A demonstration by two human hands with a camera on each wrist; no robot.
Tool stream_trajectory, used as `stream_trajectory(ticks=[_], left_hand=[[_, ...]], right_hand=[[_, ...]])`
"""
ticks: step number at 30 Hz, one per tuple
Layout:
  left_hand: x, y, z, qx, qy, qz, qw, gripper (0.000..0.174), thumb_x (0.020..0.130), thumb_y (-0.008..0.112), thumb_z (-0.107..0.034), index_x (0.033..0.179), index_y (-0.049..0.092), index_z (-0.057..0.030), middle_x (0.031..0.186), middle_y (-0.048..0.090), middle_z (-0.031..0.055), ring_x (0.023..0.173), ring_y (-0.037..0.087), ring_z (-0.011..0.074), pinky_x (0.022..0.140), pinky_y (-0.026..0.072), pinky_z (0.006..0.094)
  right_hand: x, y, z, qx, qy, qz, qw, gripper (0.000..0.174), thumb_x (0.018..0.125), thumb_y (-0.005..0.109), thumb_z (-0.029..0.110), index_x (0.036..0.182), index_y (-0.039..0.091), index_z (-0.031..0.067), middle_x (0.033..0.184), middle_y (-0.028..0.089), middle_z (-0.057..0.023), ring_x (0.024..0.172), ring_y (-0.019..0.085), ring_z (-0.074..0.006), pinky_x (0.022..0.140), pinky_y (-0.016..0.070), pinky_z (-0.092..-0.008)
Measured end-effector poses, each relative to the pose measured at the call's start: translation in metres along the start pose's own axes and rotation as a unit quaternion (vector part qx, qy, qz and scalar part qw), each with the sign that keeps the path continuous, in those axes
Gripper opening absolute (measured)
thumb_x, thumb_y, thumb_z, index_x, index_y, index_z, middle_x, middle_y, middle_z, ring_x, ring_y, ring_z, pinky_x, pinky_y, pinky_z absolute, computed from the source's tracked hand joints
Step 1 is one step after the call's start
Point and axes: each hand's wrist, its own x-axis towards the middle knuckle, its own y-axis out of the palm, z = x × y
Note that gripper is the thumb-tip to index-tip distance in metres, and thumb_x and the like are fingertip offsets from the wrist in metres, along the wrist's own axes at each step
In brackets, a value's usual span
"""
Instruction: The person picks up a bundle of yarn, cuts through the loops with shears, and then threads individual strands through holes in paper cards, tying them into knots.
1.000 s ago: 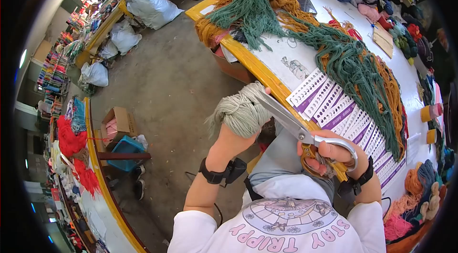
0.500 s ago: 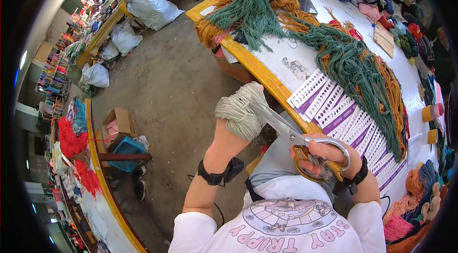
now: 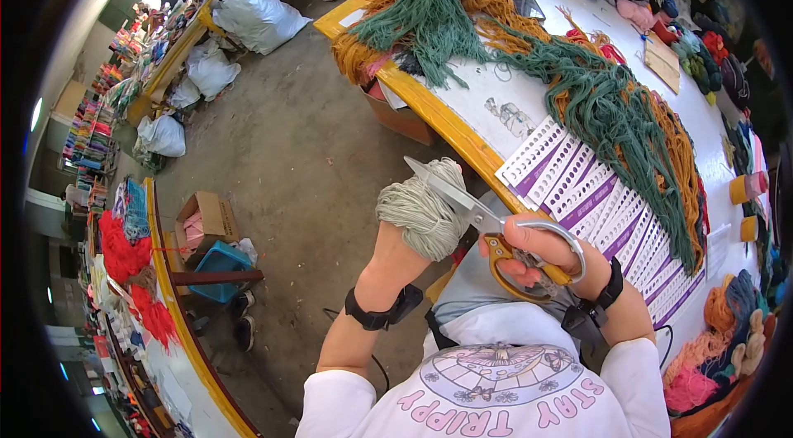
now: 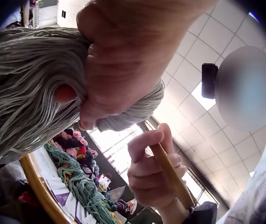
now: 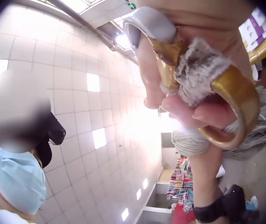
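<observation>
In the head view my left hand grips a thick hank of grey-green yarn, above the floor beside the table. The left wrist view shows the strands of yarn spreading out past my left hand; the thumb is curled against them. My right hand holds large scissors, its fingers through the handle loops. The metal blades lie across the hank's upper right side in the head view. One gold handle loop shows in the right wrist view, with fuzzy grey wrapping beside it.
The white table with a yellow edge runs along the right. On it lie green yarn, orange yarn and purple-white cards. Left stand a cardboard box, a blue bin and another table with red yarn.
My right hand has moved left with the scissors, bringing the blades further across the hank. The hank has turned in my left hand, and its loose ends at the left no longer show.
</observation>
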Motion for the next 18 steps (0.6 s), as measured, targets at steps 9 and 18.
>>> stream_trajectory(ticks=[9, 18], left_hand=[[-0.023, -0.001, 0.013, 0.191, 0.007, 0.131, 0.973, 0.041, 0.07, 0.063, -0.012, 0.109, 0.055, -0.0033, 0.105, 0.058, 0.0104, 0.09, 0.057, 0.0268, 0.077, 0.0454, 0.0342], [-0.065, 0.011, 0.021, -0.098, -0.07, 0.142, 0.983, 0.029, 0.064, 0.064, -0.007, 0.093, 0.061, -0.0068, 0.089, 0.062, 0.0087, 0.08, 0.06, 0.027, 0.069, 0.0488, 0.0341]], right_hand=[[0.011, 0.009, 0.01, 0.13, 0.06, -0.066, 0.987, 0.059, 0.086, 0.035, 0.06, 0.096, 0.049, 0.0037, 0.06, 0.045, 0.0004, 0.046, 0.039, -0.0058, 0.041, 0.0336, -0.0198], [0.044, -0.025, 0.005, 0.174, 0.042, -0.146, 0.973, 0.058, 0.082, 0.046, 0.059, 0.097, 0.049, 0.0029, 0.06, 0.047, 0.0007, 0.042, 0.04, -0.006, 0.04, 0.0366, -0.0218]])
